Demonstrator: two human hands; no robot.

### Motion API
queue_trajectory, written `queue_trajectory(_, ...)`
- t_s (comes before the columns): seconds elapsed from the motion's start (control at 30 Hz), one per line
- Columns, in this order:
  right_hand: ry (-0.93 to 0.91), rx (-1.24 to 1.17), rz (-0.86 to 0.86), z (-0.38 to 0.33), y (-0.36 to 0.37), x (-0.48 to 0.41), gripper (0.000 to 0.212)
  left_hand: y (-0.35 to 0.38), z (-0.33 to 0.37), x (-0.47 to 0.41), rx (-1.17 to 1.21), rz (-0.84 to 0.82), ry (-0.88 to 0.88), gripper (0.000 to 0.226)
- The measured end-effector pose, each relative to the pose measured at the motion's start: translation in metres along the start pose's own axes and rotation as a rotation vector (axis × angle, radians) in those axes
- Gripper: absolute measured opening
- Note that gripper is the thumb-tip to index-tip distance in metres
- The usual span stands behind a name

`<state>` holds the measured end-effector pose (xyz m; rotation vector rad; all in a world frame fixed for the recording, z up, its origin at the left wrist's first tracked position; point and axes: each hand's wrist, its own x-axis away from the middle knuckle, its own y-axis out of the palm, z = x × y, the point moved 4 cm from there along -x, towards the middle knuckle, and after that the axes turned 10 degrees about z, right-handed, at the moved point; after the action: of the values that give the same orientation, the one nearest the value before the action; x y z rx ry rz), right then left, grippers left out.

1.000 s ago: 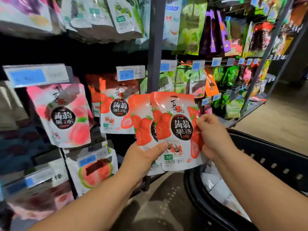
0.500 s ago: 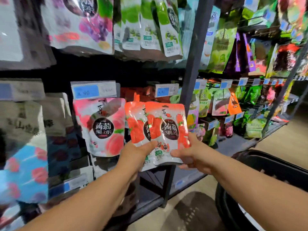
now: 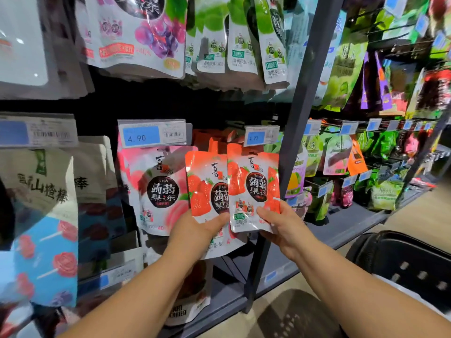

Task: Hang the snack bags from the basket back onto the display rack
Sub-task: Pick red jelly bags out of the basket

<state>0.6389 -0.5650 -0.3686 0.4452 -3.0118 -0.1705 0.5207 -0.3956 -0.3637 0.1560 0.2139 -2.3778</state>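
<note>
Red strawberry pouch [image 3: 202, 189] held at bottom by left hand [image 3: 195, 230], thumb across front. Second strawberry pouch [image 3: 253, 181] overlaps its right edge, pinched at lower corner by right hand [image 3: 280, 228]. Both pouches upright, raised before display rack [image 3: 300, 118], tops just under price tag [image 3: 261, 137], beside hanging peach pouch [image 3: 156, 189]. Black basket [image 3: 402, 259] low right, well apart from pouches.

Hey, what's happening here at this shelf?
A person is restocking a grey metal display rack. The left hand grips a red strawberry jelly pouch by its bottom, and the right hand grips a second red pouch overlapping it. Both are raised just below a blue 4.90 price tag; neither looks hooked yet. The black plastic basket sits at lower right.
</note>
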Motion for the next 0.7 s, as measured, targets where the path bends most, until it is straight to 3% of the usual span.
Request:
queue_trajectory(0.33, -0.013, -0.003, 0.01, 0.011, 0.005, -0.026, 0.034, -0.037, -0.01, -0.002, -0.136, 0.06, 0.02, 0.009)
queue_trajectory(0.5, -0.038, 0.012, 0.02, 0.014, 0.01, -0.039, 0.04, -0.048, -0.011, -0.005, -0.133, 0.067, 0.028, 0.021)
queue_trajectory(0.7, -0.057, 0.12, 0.066, 0.026, 0.011, -0.055, 0.042, -0.05, -0.014, -0.011, -0.125, 0.004, 0.041, 0.011)
